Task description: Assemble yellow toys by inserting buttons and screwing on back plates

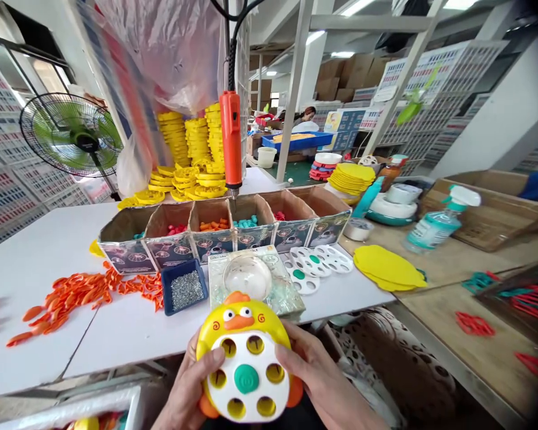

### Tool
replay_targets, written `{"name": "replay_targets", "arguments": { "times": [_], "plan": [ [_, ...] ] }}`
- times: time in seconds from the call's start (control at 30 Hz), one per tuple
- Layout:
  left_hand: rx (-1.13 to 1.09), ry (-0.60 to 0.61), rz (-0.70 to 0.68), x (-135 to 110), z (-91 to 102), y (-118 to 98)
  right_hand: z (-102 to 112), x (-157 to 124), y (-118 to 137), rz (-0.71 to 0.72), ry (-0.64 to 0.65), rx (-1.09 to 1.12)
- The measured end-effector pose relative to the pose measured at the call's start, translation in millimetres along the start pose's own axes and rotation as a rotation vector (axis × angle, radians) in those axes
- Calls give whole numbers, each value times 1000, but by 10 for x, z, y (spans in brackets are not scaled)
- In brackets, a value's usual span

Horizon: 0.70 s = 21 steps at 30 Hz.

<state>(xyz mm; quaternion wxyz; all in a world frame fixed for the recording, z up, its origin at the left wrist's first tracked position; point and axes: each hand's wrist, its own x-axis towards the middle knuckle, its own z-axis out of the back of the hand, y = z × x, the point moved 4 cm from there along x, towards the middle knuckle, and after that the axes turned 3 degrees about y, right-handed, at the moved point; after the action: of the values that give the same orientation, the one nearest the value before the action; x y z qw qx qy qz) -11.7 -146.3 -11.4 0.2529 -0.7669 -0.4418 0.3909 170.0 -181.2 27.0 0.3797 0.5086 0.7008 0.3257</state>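
One yellow chick toy [245, 358], bottom middle of frame, and yep, left hand [186, 379] and right hand [318, 367] had their grip clamped on its sides. Orange bits [78, 292] littered the bench [130, 331].

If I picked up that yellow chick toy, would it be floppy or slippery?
The chick toy seems stiff: its white disc shows no bend under the thumbs. Its shiny yellow body might feel slippery. Its rounded outline could let it roll on edge, though orange side pieces may stop it.
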Motion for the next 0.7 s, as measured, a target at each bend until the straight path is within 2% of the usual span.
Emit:
{"name": "replay_targets", "arguments": {
  "times": [0.13, 0.3, 0.37, 0.53, 0.6, 0.7],
  "plan": [
    [49, 108, 22, 6, 5, -11, -84, -56, 34, -41, 63, 115],
    [57, 172, 61, -43, -38, -50, -136, -118, 50, -84, 138, 103],
    [62, 187, 69, -54, -62, -49, -114, -140, 13, -83, 115, 88],
    [122, 160, 81, -31, -85, -34, -9, -156, -46, -8, -49, -22],
    [236, 123, -19, -37, -81, -84, 17, -140, -29, 19, -94, -41],
    [591, 65, -366, -117, -125, -215, 64, -104, -7, 68, -210, -117]
  ]
}}
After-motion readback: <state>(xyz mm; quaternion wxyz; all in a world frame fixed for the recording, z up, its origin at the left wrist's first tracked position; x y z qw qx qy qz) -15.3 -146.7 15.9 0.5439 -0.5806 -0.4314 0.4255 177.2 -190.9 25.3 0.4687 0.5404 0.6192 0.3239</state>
